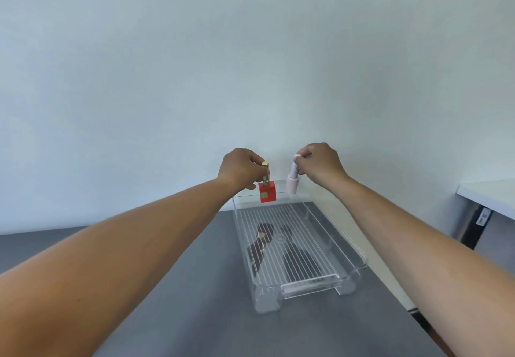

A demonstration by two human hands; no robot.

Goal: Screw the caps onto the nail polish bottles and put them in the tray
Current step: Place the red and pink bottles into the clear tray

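A clear ribbed plastic tray (359, 256) lies lengthwise on the grey table (195, 287). My left hand (242, 168) pinches the gold cap of a square red nail polish bottle (267, 192) and holds it upright in the air over the tray's far end. My right hand (320, 163) pinches the pale cap of a light pink nail polish bottle (292, 184), also upright above the far rim. Both bottles have their caps on. Dark shapes show on the tray floor; I cannot tell whether they are shadows or objects.
A pale wall rises right behind the tray. At the right, a white counter (490, 192) with a metal cabinet front (471, 223) stands beyond the table's right edge.
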